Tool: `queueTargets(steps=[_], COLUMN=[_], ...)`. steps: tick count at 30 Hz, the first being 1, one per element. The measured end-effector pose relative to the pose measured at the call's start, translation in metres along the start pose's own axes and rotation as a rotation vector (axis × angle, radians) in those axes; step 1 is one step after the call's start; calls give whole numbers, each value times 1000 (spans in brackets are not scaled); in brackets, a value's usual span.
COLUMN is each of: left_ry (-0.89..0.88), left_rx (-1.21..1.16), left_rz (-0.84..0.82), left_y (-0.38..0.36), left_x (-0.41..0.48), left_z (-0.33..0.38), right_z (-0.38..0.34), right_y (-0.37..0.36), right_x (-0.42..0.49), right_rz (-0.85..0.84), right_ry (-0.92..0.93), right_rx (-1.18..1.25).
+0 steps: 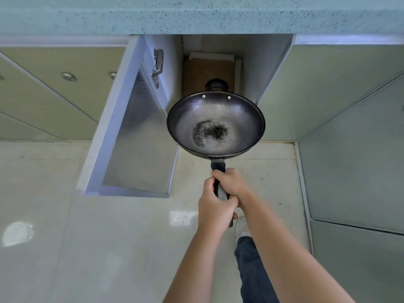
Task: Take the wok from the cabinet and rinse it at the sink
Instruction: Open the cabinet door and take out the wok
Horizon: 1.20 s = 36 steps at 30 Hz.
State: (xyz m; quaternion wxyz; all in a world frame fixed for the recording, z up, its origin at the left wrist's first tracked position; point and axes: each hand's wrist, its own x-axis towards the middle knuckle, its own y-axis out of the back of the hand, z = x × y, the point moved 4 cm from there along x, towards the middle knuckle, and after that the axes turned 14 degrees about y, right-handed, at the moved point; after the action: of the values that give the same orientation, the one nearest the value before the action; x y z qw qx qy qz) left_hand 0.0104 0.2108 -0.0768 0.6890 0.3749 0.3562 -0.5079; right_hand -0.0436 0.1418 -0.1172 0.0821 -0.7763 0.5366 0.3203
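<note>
A dark round wok (240,119) with a patch of black specks in its bottom hangs in the air in front of the open cabinet (269,68), held level by its long black handle. My left hand (213,207) grips the rear part of the handle. My right hand (232,183) wraps the handle just ahead of it, nearer the bowl. A small black loop handle sits on the wok's far rim. The sink is out of view.
The cabinet door (129,136) stands open to the left of the wok, hinge (158,66) showing. A brown board (207,73) leans inside the cabinet. The speckled counter edge (196,16) runs overhead. Glossy floor tiles (87,248) and my leg (251,265) lie below.
</note>
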Motion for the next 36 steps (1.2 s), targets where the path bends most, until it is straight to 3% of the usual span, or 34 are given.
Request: queueTargets(steps=[16,24,36], left_ry=[-145,-262,-473], left_rx=[229,265,457], left_rz=[-73,-137,-330], left_y=[63,63,32], left_x=[-142,-198,-275], left_z=[-37,-31,-13], right_z=[-42,-70,-92], right_y=[-32,-13,46], right_x=[-159,-214,-298], right_rz=[200,296,602], right_ry=[32,97,155], right_rx=[153,202,322])
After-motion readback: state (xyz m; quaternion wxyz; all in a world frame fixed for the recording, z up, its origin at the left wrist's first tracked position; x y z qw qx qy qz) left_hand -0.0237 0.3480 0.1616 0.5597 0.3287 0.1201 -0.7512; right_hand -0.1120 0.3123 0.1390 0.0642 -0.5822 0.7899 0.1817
